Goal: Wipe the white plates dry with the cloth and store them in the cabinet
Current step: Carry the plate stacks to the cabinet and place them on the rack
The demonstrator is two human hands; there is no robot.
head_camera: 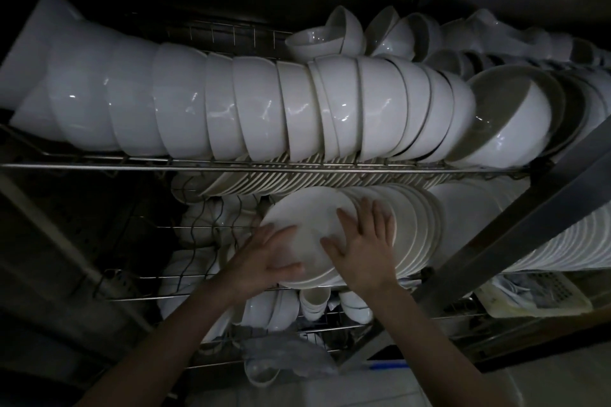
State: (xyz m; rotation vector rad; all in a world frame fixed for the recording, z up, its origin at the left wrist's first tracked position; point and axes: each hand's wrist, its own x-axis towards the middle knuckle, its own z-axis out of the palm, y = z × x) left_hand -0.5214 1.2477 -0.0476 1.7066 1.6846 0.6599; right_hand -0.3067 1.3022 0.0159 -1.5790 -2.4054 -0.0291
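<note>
A white plate [304, 221] stands on edge at the left end of a long row of white plates [420, 228] on the cabinet's middle wire shelf. My left hand [264, 258] lies flat on the plate's face at its lower left, fingers straight, thumb stretched along the rim. My right hand [363, 241] presses flat on the plate's right side, fingers spread over its rim and the plates behind. No cloth shows in either hand.
A wire rack rail [231, 167] above carries a long row of white bowls [251, 109]. Smaller bowls and cups [317, 304] sit on the shelf below. A metal cabinet post [515, 235] slants at the right. Crumpled plastic [284, 353] lies low down.
</note>
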